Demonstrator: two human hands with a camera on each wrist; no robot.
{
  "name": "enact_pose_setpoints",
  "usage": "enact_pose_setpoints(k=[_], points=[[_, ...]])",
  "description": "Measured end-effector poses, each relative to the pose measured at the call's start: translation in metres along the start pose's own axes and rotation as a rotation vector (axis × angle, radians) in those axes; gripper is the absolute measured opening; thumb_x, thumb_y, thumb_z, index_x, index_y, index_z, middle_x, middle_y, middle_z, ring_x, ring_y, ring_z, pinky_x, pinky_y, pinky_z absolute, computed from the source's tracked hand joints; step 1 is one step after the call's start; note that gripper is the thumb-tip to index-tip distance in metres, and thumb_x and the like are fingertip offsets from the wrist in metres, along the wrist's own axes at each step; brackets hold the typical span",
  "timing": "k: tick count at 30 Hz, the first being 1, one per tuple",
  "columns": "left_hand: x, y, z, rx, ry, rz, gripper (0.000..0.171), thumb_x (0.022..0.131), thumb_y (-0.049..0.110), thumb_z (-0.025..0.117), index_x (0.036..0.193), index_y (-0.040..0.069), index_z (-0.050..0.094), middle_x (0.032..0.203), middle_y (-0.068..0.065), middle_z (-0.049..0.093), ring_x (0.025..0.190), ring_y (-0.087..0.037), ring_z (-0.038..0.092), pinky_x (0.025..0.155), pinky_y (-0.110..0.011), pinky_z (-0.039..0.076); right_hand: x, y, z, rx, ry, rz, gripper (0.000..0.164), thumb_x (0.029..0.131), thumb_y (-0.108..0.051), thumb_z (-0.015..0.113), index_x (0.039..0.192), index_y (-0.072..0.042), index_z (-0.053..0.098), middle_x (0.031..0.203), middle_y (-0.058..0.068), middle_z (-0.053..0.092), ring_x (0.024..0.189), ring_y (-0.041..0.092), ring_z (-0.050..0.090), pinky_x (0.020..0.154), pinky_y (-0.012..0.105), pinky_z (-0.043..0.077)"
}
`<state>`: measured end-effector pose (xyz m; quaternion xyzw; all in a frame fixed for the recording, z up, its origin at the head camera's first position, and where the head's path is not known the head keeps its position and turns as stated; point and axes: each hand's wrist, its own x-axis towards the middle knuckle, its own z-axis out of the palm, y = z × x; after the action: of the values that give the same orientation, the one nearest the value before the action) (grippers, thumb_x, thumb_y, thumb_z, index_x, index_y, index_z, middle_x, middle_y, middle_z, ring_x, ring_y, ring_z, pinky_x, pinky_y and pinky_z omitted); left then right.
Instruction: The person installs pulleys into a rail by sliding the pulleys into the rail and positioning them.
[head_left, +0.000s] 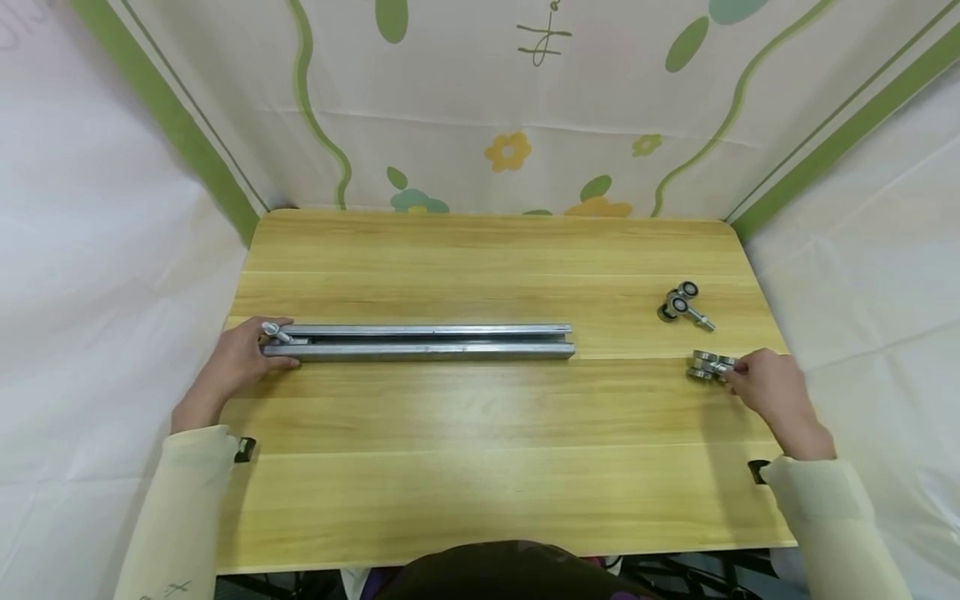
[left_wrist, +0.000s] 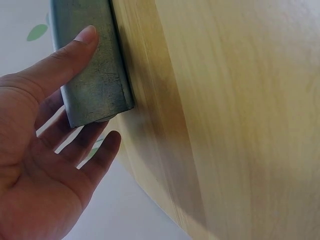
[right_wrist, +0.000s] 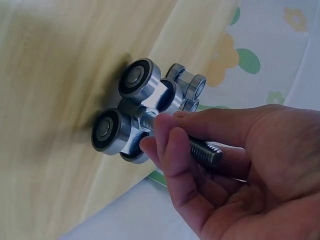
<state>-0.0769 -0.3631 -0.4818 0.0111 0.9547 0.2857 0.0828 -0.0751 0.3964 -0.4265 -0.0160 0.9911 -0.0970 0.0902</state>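
A long steel channel rail [head_left: 427, 352] lies crosswise on the table with its slot facing up. My left hand [head_left: 243, 360] grips its left end, thumb on the near side and fingers on the far side; the left wrist view shows the thumb flat along the rail wall [left_wrist: 95, 75]. A threaded bolt [head_left: 274, 332] sticks up at that end of the slot. At the table's right, my right hand [head_left: 772, 392] pinches the threaded stem of a four-wheeled roller trolley [right_wrist: 140, 82]. Its wheels are close over the tabletop.
Behind the right hand, a second roller trolley [head_left: 678, 305] lies tipped over, its stem pointing right and toward me. The wooden table [head_left: 480, 467] is bordered by white cloth at the back and both sides.
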Motion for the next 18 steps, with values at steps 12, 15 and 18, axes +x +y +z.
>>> enact_pose_setpoints(k=[12,15,18], points=[[-0.003,0.001,0.001,0.001,0.015,0.024,0.071,0.072,0.021,0.084,0.134,0.000,0.057,0.123,-0.032,0.057,0.110,-0.047,0.053,0.093,-0.064,0.042,0.023,0.006,-0.005,-0.043,-0.027,-0.004,0.031,0.084,-0.019,0.058,0.060,-0.003,0.068,0.061,0.018,0.064,0.054,0.035,0.055,0.050,0.047,0.047],[-0.004,0.002,0.001,0.003,0.020,0.028,0.070,0.072,0.020,0.084,0.134,0.000,0.057,0.123,-0.033,0.056,0.109,-0.048,0.052,0.093,-0.064,0.042,0.027,0.009,-0.005,-0.054,-0.045,-0.016,0.028,0.084,-0.021,0.061,0.082,0.003,0.076,0.091,0.030,0.070,0.073,0.049,0.062,0.064,0.060,0.052],[-0.004,0.003,0.000,0.008,0.024,0.028,0.070,0.072,0.020,0.084,0.134,0.000,0.057,0.124,-0.033,0.056,0.109,-0.048,0.053,0.093,-0.064,0.042,0.028,0.010,-0.003,-0.055,-0.065,-0.023,0.032,0.086,-0.022,0.061,0.092,0.007,0.074,0.095,0.029,0.070,0.078,0.049,0.062,0.066,0.059,0.052]])
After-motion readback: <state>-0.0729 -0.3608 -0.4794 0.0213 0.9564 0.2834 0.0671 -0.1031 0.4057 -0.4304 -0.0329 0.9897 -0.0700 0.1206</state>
